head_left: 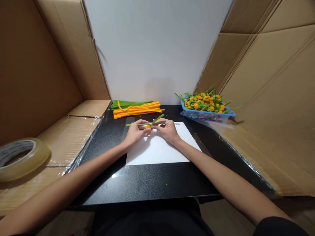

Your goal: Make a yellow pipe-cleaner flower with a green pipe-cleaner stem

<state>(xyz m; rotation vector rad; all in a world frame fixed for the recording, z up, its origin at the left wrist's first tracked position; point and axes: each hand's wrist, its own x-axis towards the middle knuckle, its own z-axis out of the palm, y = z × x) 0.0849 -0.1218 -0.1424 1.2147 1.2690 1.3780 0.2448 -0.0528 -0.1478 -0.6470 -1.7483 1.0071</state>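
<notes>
Over the white sheet of paper [159,150], both hands meet on one small pipe-cleaner flower [148,126] with an orange head and green stems. My left hand [136,132] pinches the orange head from the left, its fingers closed round it. From the other side, my right hand [167,131] grips it between thumb and fingers. One green stem [157,120] points up to the right, and another green end [128,125] sticks out past my left hand. The fingers partly hide the flower. A thin pale stick [177,124] lies at the paper's far edge behind my right hand.
Orange pipe cleaners [137,110] and green pipe cleaners [118,104] lie bundled at the back left. At the back right, a blue basket [209,114] holds several similar flowers. A tape roll [41,160] rests on cardboard at left. Cardboard walls [278,108] flank the black table [152,183].
</notes>
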